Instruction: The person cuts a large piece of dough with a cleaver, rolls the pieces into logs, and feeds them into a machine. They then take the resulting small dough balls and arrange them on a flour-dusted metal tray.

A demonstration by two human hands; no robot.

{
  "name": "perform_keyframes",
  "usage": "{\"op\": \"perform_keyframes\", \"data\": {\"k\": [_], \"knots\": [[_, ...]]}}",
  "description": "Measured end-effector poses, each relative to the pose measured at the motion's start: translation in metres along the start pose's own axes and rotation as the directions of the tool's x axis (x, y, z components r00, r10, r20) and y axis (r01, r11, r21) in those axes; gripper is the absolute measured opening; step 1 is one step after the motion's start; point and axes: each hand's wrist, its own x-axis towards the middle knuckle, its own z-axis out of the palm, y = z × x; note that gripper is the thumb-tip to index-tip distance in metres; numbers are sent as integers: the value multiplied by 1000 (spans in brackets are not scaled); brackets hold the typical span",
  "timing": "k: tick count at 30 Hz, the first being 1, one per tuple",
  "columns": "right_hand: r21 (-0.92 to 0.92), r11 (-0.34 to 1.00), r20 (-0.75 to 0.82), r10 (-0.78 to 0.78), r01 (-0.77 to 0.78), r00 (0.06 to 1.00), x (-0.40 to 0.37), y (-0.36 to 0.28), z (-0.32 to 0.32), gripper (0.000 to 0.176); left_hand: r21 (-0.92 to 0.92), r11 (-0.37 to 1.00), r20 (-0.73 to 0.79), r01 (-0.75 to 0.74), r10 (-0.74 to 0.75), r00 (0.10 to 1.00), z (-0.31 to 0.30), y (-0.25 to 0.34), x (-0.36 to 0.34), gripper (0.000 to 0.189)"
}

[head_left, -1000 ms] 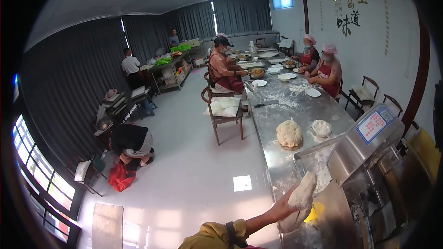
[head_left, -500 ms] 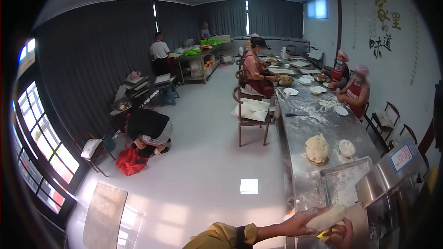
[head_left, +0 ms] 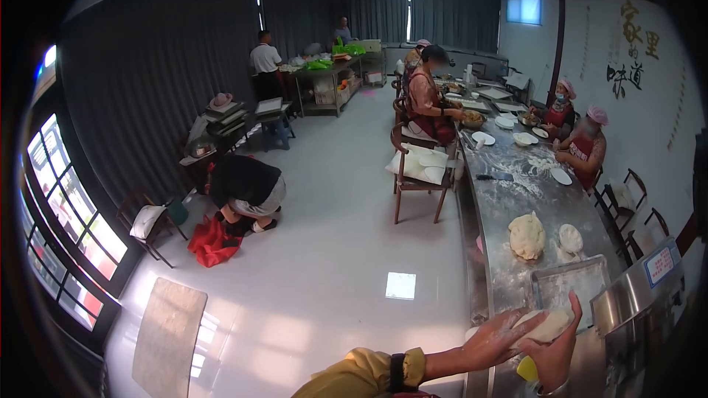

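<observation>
Dough [head_left: 548,326] at lower right, held between half-curled left hand [head_left: 489,344] and half-open right hand [head_left: 558,357], could slip or tear if palms part or squeeze unevenly, given its soft, floury surface, and catch the nearby tray [head_left: 590,280] rim.

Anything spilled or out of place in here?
Flour is scattered on the steel table, probably normal. Odder: a tan board or mat lies askew on the floor, and a crumpled red bag beside the crouching person; possible trip hazards.
</observation>
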Motion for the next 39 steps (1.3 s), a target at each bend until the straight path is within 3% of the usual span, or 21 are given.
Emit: {"op": "perform_keyframes", "data": {"k": [2, 5, 8, 9, 10, 11, 12, 13, 14, 15, 16, 17, 20, 24, 28, 31, 34, 36, 37, 39], "knots": [[-23, 999, -45, 28, -29, 999, 3, -10, 8, 87, 41, 999, 0, 23, -23, 1000, -3, 0, 4, 72], [-229, 962, -53, -166, 150, 985, 5, -2, -10, 77, -10, 995, -22, -99, 99, 995, -10, 5, 16, 73], [-214, 947, -194, -281, 239, 940, -3, -8, -31, 71, -113, 988, 154, -101, 118, 981, -29, 25, 28, 73], [-97, 982, -242, -182, 163, 953, -7, -26, -34, 67, -133, 975, 75, -179, 190, 979, -21, 20, 24, 75], [-73, 988, -298, -150, 134, 943, -12, -46, -37, 67, -67, 985, 114, -162, 169, 979, -30, 22, 22, 74], [-154, 973, -317, -216, 175, 923, -17, -53, -55, 66, -114, 978, 106, -172, 184, 977, -34, 16, 24, 75], [-222, 941, -311, -316, 254, 896, -21, -64, -73, 63, -169, 985, 114, -47, 67, 991, -33, 0, 15, 75], [-398, 904, -507, -359, 156, 784, -40, -98, -96, 57, -224, 972, 120, 78, -52, 991, -28, -19, 11, 77], [-312, 932, -577, -341, 186, 742, -45, -112, -111, 52, -238, 958, 140, 159, -128, 982, -23, -30, 1, 78], [-493, 853, -598, -476, 173, 644, -47, -120, -135, 52, -208, 956, 158, 208, -177, 971, -18, -35, -6, 79], [-535, 842, -663, -469, 67, 584, -54, -134, -158, 50, -223, 947, 178, 230, -193, 965, -8, -40, -12, 77], [-616, 788, -677, -542, 21, 497, -61, -146, -182, 49, -179, 958, 237, 222, -177, 955, -5, -39, -11, 75], [-662, 750, -698, -609, -14, 377, -79, -194, -235, 46, -247, 891, 342, 381, -288, 895, 14, -52, -22, 72], [-741, 661, -672, -724, -122, 156, -79, -223, -300, 43, -328, 864, 327, 381, -274, 904, 39, -71, -25, 70], [-739, 524, -596, -802, -424, 48, -69, -214, -373, 51, -363, 831, 326, 421, -310, 893, 53, -72, -20, 66], [-689, 558, -645, -763, -464, 40, -49, -186, -398, 53, -326, 845, 284, 423, -339, 897, 61, -72, -18, 63], [-705, 527, -642, -759, -474, 110, -31, -141, -455, 51, -275, 825, 305, 493, -411, 859, 71, -75, -23, 57], [-780, 572, -625, -710, -253, 323, -27, -93, -529, 53, -224, 887, 283, 405, -338, 898, 91, -105, -46, 48], [-843, 352, -513, -755, -407, 409, -20, -66, -568, 56, -224, 874, 282, 432, -367, 886, 92, -99, -47, 52], [-888, 246, -446, -667, -388, 597, -7, -24, -604, 44, -206, 875, 295, 438, -371, 880, 91, -95, -49, 59]]}}
